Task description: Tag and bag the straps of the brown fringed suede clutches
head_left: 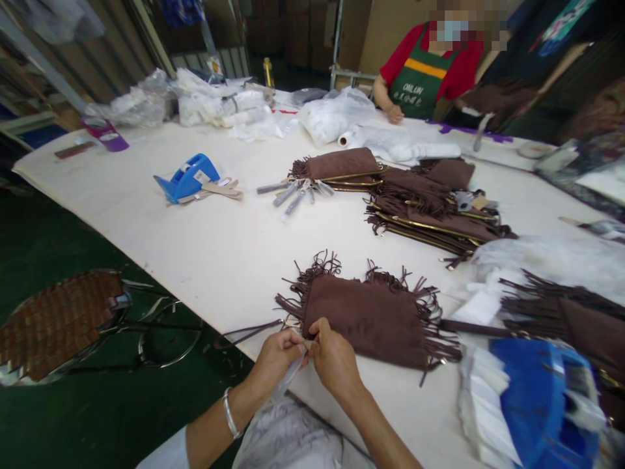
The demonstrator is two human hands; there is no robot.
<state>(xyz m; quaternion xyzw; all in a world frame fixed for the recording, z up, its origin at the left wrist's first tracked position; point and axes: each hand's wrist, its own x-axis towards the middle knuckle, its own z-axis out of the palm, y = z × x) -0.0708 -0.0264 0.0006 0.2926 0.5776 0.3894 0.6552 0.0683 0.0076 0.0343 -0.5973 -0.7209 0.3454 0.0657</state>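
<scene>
Close together at the table's near edge, both my hands are closed in a pinch. My left hand (279, 357), with a silver bangle on the wrist, grips a thin translucent plastic piece (289, 379) that hangs below the fingers. Fingertips of my right hand (336, 359) meet the left ones at its upper end; what exactly lies between them is too small to make out. Just beyond lies a brown fringed bag (366, 319), flat on the table, its near left corner by my fingers. A thin brown strap (251, 332) runs from that corner over the edge.
Brown bags (434, 215) with gold zips are piled farther back. One blue tape dispenser (195, 176) stands at left, another blue dispenser (532, 397) at near right. Plastic bags (336, 111) line the back. A co-worker in a green apron (422, 81) stands across. A stool (63, 326) is at left.
</scene>
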